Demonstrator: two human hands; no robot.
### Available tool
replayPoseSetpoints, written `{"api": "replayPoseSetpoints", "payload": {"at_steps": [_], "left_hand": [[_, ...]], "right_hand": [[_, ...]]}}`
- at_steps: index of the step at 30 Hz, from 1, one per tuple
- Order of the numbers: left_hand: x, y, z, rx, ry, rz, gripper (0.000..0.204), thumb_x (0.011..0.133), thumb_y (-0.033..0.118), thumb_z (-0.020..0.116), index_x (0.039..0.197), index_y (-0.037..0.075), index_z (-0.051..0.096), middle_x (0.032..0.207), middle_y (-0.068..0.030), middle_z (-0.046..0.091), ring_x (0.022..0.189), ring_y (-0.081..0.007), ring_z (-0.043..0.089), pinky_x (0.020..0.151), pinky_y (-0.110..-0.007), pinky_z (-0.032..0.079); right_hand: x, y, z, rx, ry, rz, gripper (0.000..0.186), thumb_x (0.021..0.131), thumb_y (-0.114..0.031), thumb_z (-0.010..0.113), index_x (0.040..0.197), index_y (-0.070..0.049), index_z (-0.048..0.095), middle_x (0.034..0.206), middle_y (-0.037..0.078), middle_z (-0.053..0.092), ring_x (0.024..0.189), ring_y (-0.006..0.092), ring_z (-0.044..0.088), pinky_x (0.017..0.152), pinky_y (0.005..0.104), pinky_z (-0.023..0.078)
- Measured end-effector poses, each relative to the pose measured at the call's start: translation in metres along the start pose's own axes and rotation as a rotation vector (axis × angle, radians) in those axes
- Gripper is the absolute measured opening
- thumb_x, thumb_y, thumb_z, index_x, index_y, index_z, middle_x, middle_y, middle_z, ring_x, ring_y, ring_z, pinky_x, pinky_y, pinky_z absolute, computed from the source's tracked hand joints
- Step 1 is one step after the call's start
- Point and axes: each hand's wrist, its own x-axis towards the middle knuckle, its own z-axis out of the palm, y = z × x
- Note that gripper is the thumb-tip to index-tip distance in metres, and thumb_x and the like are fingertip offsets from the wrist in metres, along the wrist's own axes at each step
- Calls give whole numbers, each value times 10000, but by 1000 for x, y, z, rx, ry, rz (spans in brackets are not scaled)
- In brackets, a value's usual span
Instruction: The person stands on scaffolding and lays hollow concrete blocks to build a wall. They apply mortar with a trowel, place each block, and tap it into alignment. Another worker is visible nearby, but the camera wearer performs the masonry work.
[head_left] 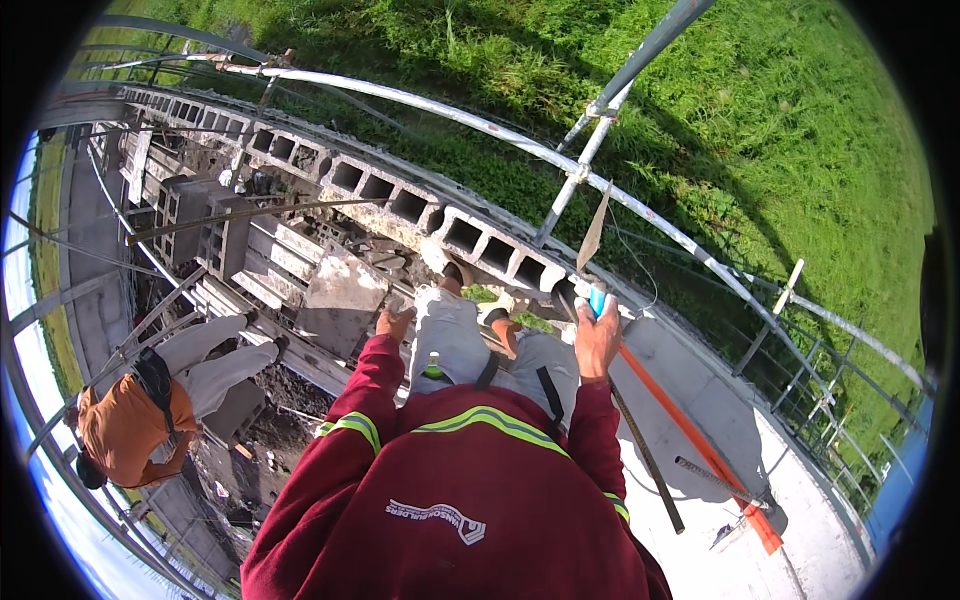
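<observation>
My right hand (597, 340) is closed around the blue handle of a pointed trowel (596, 230). Its blade points away from me, over the outer edge of the block wall. Beside my left thigh, my left hand (395, 323) has loosely curled fingers, with nothing visible in it. In front of me runs a course of hollow concrete blocks (462, 236) with open cores. A long flat orange bar (690, 432) lies to the right of my right hand, across the pale concrete. Next to it, a dark steel rod (648, 455) slants toward me.
Scaffold pipes (470, 124) follow the wall's outer side, above green grass (800, 130). At the lower left, a person in an orange shirt (135, 430) bends over. Stacked blocks (222, 235) and planks lie left of the wall. Another rod (260, 212) crosses there.
</observation>
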Motion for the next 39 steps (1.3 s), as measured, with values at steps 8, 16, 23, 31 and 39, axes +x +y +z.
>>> {"api": "replayPoseSetpoints", "payload": {"at_steps": [8,16,23,31,39], "left_hand": [[63,12,15,363,127,-70,947,814,427,868,1550,4,449,1417,-269,634,1328,-387,609,1117,-438,474],[103,-5,36,552,178,-92,1097,819,511,827,1653,72,267,1615,-264,415,1472,-439,434,1211,-465,386],[106,-7,56,812,187,-93,1127,877,721,664,1690,99,192,1662,-283,347,1492,-459,406,1225,-497,354],[111,-26,36,630,138,-14,1070,953,721,581,1656,-13,247,1619,-332,389,1482,-479,414,1223,-500,339],[113,-31,30,581,72,-111,1070,959,741,538,1670,6,225,1631,-329,376,1505,-463,398,1225,-492,337]], "right_hand": [[39,-10,62,10,-136,47,566,946,-376,726,1358,-13,589,1202,296,706,1127,488,672,931,539,515],[165,16,161,-153,-347,-49,642,1016,-548,584,1365,-12,638,1283,298,681,1189,486,639,1016,525,499],[279,35,305,-470,-490,-274,452,1009,-478,589,1232,-99,692,1127,187,759,1077,411,707,922,525,564],[347,61,505,-615,-673,-509,406,996,-429,613,1139,-69,735,1087,206,764,1063,364,743,902,512,582],[372,73,641,-619,-604,-767,385,948,-465,682,978,-90,764,1052,135,776,961,361,763,852,488,601]]}}
